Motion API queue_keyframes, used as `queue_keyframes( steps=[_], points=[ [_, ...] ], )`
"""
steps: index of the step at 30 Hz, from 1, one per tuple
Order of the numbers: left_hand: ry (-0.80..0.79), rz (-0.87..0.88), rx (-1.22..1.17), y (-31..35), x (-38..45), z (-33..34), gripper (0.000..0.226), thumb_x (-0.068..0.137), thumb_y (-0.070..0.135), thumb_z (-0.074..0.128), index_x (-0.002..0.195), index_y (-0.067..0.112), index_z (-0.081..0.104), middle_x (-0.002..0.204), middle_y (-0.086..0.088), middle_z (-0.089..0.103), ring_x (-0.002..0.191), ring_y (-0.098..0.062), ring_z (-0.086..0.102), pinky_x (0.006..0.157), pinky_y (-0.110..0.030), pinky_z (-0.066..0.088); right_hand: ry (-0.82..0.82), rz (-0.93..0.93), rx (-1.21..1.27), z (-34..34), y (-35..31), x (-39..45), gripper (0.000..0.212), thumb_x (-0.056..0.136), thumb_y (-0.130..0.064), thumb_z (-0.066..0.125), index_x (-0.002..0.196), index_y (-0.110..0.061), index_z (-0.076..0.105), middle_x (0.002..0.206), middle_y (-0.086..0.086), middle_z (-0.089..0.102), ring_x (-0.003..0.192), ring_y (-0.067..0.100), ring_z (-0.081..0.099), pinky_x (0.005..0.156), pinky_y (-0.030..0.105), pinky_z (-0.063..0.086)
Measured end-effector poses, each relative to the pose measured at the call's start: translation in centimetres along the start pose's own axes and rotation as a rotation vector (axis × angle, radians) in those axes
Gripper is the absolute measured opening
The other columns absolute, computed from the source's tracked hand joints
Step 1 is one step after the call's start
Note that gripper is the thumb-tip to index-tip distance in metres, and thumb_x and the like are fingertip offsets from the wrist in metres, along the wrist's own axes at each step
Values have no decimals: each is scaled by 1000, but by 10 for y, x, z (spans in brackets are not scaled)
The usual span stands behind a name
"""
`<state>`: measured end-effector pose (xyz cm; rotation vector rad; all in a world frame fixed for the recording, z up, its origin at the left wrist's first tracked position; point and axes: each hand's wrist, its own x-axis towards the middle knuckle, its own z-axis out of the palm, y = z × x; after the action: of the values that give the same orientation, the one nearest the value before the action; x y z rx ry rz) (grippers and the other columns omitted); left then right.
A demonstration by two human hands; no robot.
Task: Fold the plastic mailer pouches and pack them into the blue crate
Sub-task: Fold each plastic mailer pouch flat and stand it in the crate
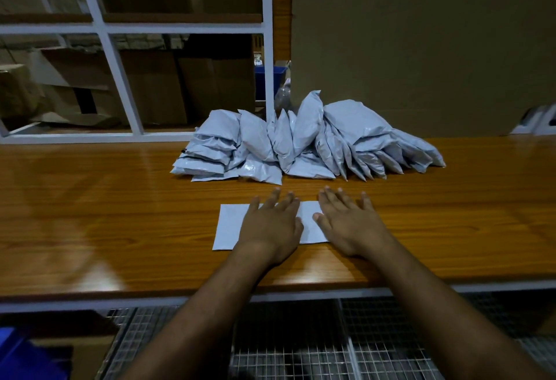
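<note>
A flat pale grey mailer pouch lies on the wooden table near its front edge. My left hand lies flat on the pouch's middle with straight fingers. My right hand presses flat on the pouch's right end, fingers spread and reaching past its far edge. Behind them a heap of stuffed grey pouches leans together at the back of the table. A blue crate corner shows at the bottom left, below the table.
A white shelf frame with cardboard boxes stands behind the table on the left. A large cardboard panel rises at the back right. Metal mesh flooring lies under the table's front edge. A blue bin sits far behind.
</note>
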<state>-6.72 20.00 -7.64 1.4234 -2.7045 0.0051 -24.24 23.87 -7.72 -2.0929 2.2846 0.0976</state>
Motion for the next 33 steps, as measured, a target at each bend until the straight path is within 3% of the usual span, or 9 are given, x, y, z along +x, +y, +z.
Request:
queue_keyframes(
  steps=[3, 6, 10, 16, 20, 23, 26, 30, 33],
  points=[
    [-9, 24, -93, 5, 0, 2, 55, 108, 41, 20, 161, 23, 17, 168, 4, 13, 155, -15, 5, 125, -46, 7, 17, 7, -4, 0, 0, -2, 62, 105, -50, 6, 160, -22, -8, 167, -6, -12, 153, 17, -12, 121, 56, -8],
    [-45, 16, -114, 4, -1, 5, 56, 108, 43, 20, 161, 27, 12, 168, 8, 7, 155, -12, 2, 125, -44, 1, 120, -7, 94, 2, 3, -5, 59, 107, -44, 9, 161, -20, 8, 168, -3, 3, 154, 15, -3, 123, 52, -3],
    [-59, 21, -146, 1, 2, 6, 57, 108, 44, 21, 161, 26, 11, 168, 7, 7, 154, -13, 2, 125, -44, 0, 397, -22, 603, -7, -3, -1, 49, 109, -32, 30, 154, -11, 34, 159, 7, 35, 148, 20, 29, 116, 29, 21],
    [-11, -39, -224, 0, -2, 6, 58, 109, 43, 17, 162, 20, 9, 169, 3, 8, 155, -13, 3, 125, -38, 1, 304, -3, 698, -8, -19, 9, 47, 110, -30, 30, 154, -13, 36, 149, 12, 50, 132, 28, 49, 97, 28, 37],
    [-26, -61, -232, -12, -6, 4, 58, 109, 42, 17, 162, 19, 8, 169, 2, 6, 155, -13, 3, 124, -33, 2, 166, -21, 457, -7, -25, 9, 51, 110, -35, 24, 155, -13, 32, 158, 11, 38, 144, 27, 36, 111, 32, 29],
    [-36, -74, -216, -28, -12, 0, 58, 109, 42, 16, 162, 18, 7, 169, 1, 5, 155, -13, 2, 124, -32, 4, 71, -78, 207, 3, -34, 13, 63, 108, -46, 15, 160, -12, 11, 167, 7, 11, 154, 21, 9, 123, 39, 7],
    [-31, -117, -196, -47, -22, -1, 59, 109, 44, 14, 162, 19, 7, 169, 1, 3, 155, -14, 3, 124, -34, 4, 40, -44, 102, 4, -34, 16, 67, 104, -54, 10, 160, -19, -5, 168, 1, -6, 154, 18, -3, 124, 49, 0],
    [-75, -173, -143, -62, -28, -1, 61, 108, 47, 16, 162, 22, 4, 169, 3, 1, 155, -14, -1, 126, -40, 1, 37, 44, -88, -1, -44, 14, 68, 103, -55, 5, 159, -20, -10, 167, 1, -12, 153, 19, -13, 121, 56, -9],
    [-117, -184, -105, -60, -24, -2, 62, 107, 49, 16, 162, 24, 2, 169, 3, -3, 155, -15, -4, 126, -43, -1, 133, -22, -98, -3, -50, 13, 64, 106, -45, 14, 160, -15, -3, 168, 4, -7, 154, 20, -9, 122, 54, -6]
  ],
)
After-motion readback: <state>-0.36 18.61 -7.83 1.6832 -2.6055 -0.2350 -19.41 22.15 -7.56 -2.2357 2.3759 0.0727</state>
